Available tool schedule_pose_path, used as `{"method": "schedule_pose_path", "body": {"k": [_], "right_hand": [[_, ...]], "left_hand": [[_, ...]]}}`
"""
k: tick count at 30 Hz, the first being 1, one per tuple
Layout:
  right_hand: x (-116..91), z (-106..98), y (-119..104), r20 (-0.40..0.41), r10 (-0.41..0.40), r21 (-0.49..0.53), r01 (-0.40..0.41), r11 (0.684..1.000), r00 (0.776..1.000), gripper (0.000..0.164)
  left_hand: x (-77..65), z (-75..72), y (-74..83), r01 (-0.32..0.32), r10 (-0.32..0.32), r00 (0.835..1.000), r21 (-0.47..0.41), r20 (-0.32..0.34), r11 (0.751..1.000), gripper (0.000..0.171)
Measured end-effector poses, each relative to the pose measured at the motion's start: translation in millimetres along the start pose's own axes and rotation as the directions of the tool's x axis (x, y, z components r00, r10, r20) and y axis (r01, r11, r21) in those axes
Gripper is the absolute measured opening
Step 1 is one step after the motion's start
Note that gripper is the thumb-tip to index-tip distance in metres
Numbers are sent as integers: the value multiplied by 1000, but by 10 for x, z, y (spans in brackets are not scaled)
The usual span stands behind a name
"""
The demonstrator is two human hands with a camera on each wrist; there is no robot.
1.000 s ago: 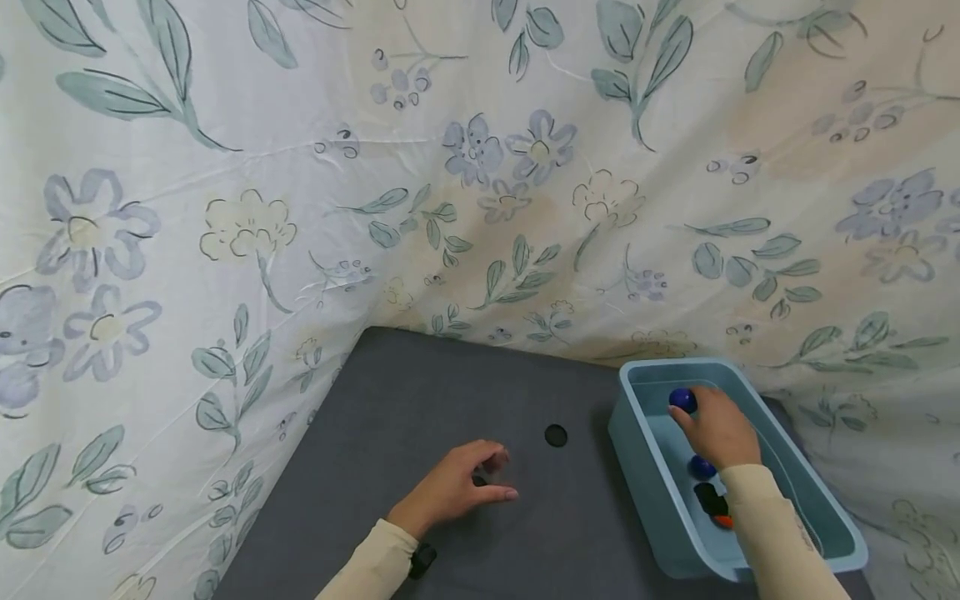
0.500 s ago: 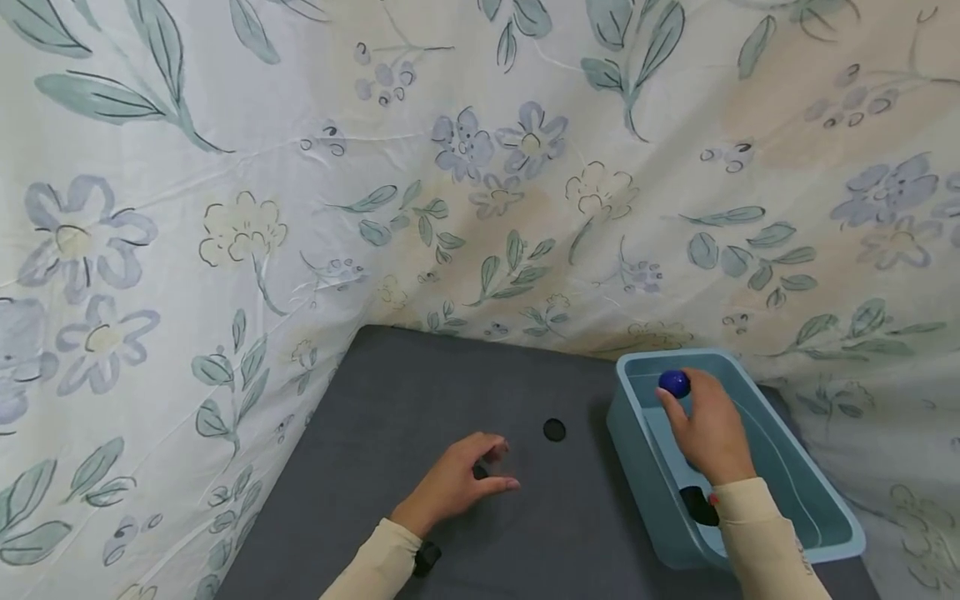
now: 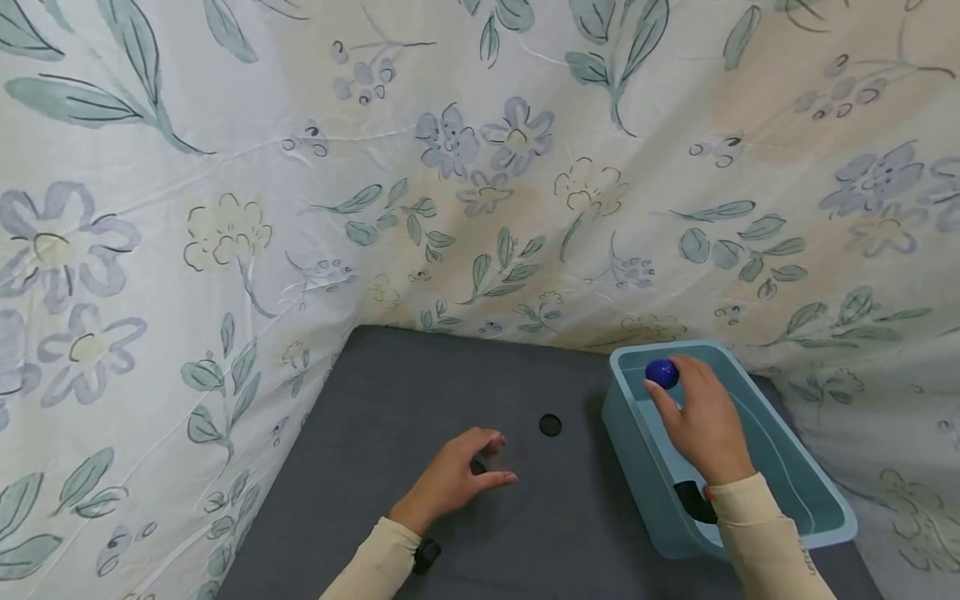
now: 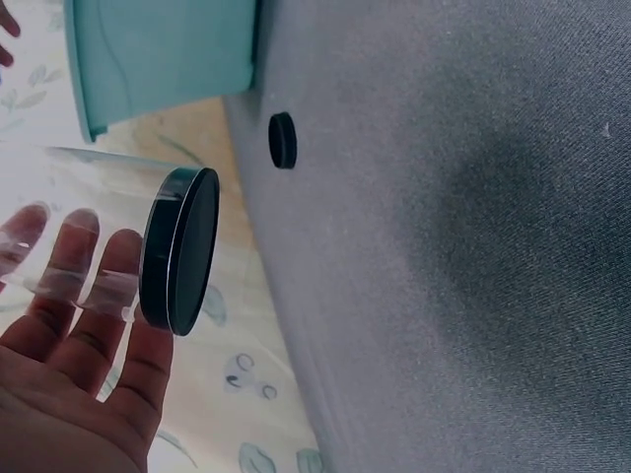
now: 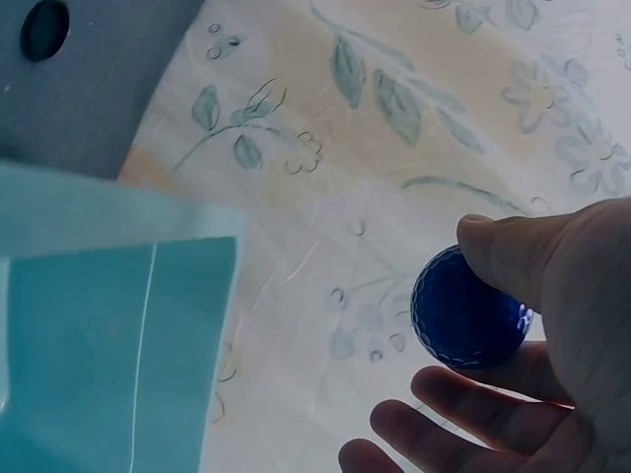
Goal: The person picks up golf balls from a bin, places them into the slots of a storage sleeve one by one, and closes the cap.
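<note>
- My right hand (image 3: 705, 425) pinches the blue ball (image 3: 662, 373), seemingly above the tub (image 3: 637, 467);
- my left hand (image 3: 448, 477) is curved round the clear jar (image 4: 118, 202);
- I judge this lifting out; next wants a steady pinch, clearing the tub.

A dimpled blue golf ball (image 5: 468, 313) is pinched in the right hand (image 3: 708, 425), raised near the blue bin (image 3: 637, 467); the left hand (image 3: 450, 479) holds a clear cylindrical jar (image 4: 123, 202), its black end (image 4: 192, 256) facing the tabletop (image 3: 420, 387).
</note>
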State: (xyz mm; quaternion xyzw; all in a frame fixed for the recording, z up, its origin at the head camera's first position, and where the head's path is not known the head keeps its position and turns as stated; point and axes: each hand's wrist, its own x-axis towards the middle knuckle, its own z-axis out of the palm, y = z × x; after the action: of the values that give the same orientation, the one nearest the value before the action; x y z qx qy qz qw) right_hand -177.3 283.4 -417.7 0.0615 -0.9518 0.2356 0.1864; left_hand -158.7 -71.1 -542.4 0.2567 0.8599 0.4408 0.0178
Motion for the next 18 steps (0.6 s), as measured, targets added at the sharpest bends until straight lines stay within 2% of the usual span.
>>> {"method": "schedule_pose_path", "body": {"k": [9,18], "right_hand": [[-65,14,-188,16,-13,54,12,998,1000,55],[-166,192,-423,24,-51,149,47,988,998,52]], "left_hand": [[17,7,12,-4,4,1000,-2,-2,1000,48],[19,19,19,-17,17,1000,21,-19,1000,47]]}}
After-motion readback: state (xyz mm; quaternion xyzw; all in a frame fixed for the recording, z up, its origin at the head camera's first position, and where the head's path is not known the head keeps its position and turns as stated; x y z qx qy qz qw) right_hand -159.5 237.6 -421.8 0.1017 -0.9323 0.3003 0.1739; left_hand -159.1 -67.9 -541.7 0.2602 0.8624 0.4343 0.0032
